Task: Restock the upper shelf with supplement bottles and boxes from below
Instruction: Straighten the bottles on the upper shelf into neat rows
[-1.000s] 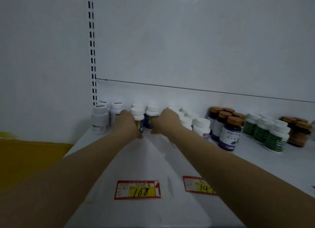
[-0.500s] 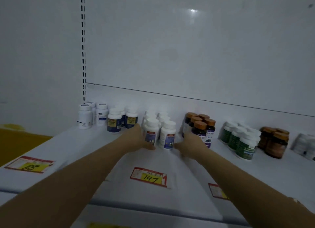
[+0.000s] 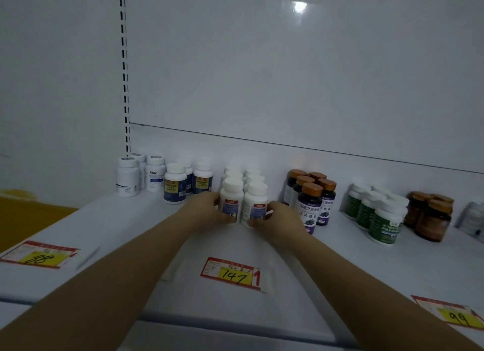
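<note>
A white shelf (image 3: pixel 104 227) runs across the view in dim light. Behind it stands a glossy white back panel (image 3: pixel 288 75) with one bright lamp reflection near the top. A slotted upright (image 3: pixel 125 75) marks the panel's left edge, with plain white wall beyond it and a yellow surface (image 3: pixel 23 211) low at the far left. Red-and-yellow price tags lie flat along the shelf front: an 88 tag (image 3: pixel 39 255), a 147 tag (image 3: pixel 230 273) and a 99 tag (image 3: pixel 453 315). Along the back stand plain white bottles (image 3: pixel 128 176), navy-labelled bottles (image 3: pixel 175 183), copper-capped purple bottles (image 3: pixel 310 206), green-labelled bottles (image 3: pixel 385 219) and brown jars (image 3: pixel 432 217). Mid-shelf, above the 147 tag, a double file of white-capped bottles (image 3: pixel 252 173) runs back toward the panel. The left hand (image 3: pixel 207 211) curls its fingers round the left front bottle (image 3: pixel 231 201), thumb across the lower label. The right hand (image 3: pixel 280 219) wraps the right front bottle (image 3: pixel 255 205) likewise. Both bottles stand upright on the shelf, touching side by side.
</note>
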